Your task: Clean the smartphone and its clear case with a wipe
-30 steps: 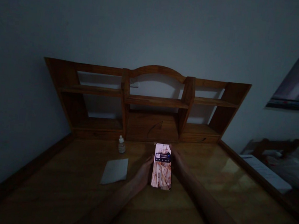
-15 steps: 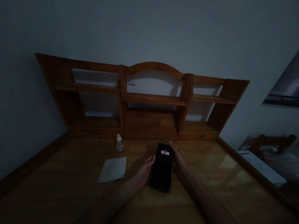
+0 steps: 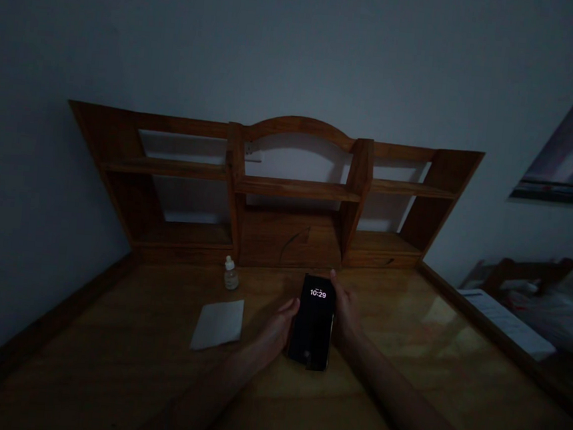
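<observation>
The left hand (image 3: 276, 329) and the right hand (image 3: 344, 312) are gripping one phone (image 3: 312, 321) by its two sides, above the desk (image 3: 391, 391). One bottle (image 3: 231, 275) is standing at the phone's 10 o'clock, and one white sheet (image 3: 217, 325) is lying at its 9 o'clock.

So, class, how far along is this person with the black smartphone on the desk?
Done: the black smartphone rests on the wooden desk, its dark screen showing 10:29. In hand: the left hand and right hand are at its sides. Left: the small clear bottle and white square sheet sit untouched beside it.
</observation>
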`<action>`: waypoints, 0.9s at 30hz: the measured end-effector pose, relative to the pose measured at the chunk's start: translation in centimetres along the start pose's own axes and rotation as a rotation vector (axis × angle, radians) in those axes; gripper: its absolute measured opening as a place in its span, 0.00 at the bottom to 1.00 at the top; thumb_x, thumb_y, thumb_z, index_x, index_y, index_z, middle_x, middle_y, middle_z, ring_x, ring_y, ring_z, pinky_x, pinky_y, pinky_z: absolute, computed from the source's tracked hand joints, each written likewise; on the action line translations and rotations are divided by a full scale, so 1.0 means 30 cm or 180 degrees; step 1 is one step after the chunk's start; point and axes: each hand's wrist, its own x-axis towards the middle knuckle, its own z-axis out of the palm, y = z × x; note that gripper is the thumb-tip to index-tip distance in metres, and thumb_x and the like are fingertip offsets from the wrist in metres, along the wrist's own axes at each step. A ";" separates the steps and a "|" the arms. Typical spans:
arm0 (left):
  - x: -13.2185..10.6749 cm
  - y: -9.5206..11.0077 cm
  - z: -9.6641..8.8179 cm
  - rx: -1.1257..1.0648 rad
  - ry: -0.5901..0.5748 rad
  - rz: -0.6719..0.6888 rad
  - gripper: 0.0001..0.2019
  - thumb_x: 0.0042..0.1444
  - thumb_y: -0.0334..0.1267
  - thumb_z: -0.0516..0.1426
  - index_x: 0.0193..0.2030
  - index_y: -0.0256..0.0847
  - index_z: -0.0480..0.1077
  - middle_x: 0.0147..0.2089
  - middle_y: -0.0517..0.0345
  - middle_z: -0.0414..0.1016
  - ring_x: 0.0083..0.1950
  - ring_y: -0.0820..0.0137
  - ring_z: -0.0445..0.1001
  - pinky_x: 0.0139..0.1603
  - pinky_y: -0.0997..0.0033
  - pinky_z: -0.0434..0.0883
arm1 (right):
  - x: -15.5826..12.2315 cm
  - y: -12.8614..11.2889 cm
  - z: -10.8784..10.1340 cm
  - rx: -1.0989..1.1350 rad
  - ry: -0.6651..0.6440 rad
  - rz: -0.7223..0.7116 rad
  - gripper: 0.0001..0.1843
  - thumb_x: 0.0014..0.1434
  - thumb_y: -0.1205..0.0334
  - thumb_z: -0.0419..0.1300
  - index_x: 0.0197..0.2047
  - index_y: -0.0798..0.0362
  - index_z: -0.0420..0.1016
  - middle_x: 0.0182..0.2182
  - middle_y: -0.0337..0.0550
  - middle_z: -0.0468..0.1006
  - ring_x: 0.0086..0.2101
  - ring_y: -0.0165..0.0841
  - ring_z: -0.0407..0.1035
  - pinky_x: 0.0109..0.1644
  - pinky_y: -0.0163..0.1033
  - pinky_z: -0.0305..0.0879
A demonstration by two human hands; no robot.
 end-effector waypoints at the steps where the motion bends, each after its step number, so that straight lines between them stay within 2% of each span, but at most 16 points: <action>1: -0.001 -0.001 -0.001 0.0021 -0.0034 -0.0002 0.13 0.64 0.40 0.57 0.51 0.37 0.74 0.56 0.45 0.76 0.61 0.59 0.70 0.61 0.62 0.65 | 0.000 -0.001 0.000 0.0042 0.0018 0.0057 0.27 0.47 0.34 0.68 0.28 0.52 0.73 0.23 0.41 0.78 0.22 0.36 0.72 0.24 0.37 0.66; 7: -0.014 0.005 0.003 0.0052 -0.0125 0.0011 0.11 0.63 0.40 0.58 0.49 0.39 0.74 0.54 0.46 0.76 0.60 0.59 0.71 0.59 0.62 0.67 | 0.012 -0.011 0.000 0.0174 -0.0430 0.0465 0.29 0.51 0.32 0.63 0.32 0.53 0.77 0.27 0.45 0.81 0.26 0.39 0.75 0.29 0.40 0.71; 10: -0.019 0.013 0.009 0.0062 -0.0017 -0.0057 0.11 0.62 0.40 0.59 0.49 0.39 0.74 0.52 0.47 0.77 0.59 0.58 0.72 0.58 0.62 0.68 | 0.015 -0.023 0.000 0.0246 -0.0490 0.0694 0.28 0.52 0.32 0.63 0.31 0.52 0.76 0.25 0.45 0.80 0.26 0.38 0.75 0.30 0.41 0.72; 18: -0.002 -0.008 -0.017 0.0001 -0.0094 -0.0025 0.12 0.61 0.41 0.60 0.49 0.39 0.74 0.54 0.45 0.76 0.60 0.57 0.71 0.58 0.60 0.68 | 0.010 -0.043 0.003 0.0293 -0.0654 0.1050 0.27 0.53 0.34 0.62 0.29 0.52 0.76 0.23 0.43 0.79 0.24 0.36 0.74 0.27 0.38 0.70; 22: 0.001 0.006 -0.005 -0.0372 -0.0055 0.0135 0.12 0.63 0.42 0.58 0.50 0.38 0.72 0.56 0.45 0.75 0.60 0.58 0.71 0.59 0.60 0.68 | -0.008 -0.028 0.020 0.0171 -0.0871 0.0665 0.29 0.55 0.32 0.60 0.40 0.52 0.79 0.35 0.46 0.83 0.34 0.38 0.77 0.36 0.40 0.73; 25: -0.002 0.037 0.006 -0.0671 0.0104 0.0324 0.11 0.65 0.39 0.55 0.51 0.38 0.70 0.54 0.45 0.76 0.56 0.59 0.74 0.57 0.59 0.70 | -0.018 -0.008 0.028 -0.0268 -0.1016 0.0053 0.28 0.56 0.35 0.61 0.40 0.53 0.80 0.39 0.47 0.83 0.38 0.38 0.77 0.40 0.38 0.72; 27: -0.002 0.052 0.005 -0.0747 0.0310 0.0417 0.08 0.65 0.36 0.56 0.50 0.39 0.69 0.51 0.47 0.77 0.50 0.62 0.76 0.54 0.60 0.71 | -0.019 0.004 0.028 -0.0683 -0.1097 -0.0304 0.25 0.55 0.38 0.64 0.40 0.54 0.81 0.38 0.47 0.83 0.37 0.37 0.77 0.37 0.35 0.72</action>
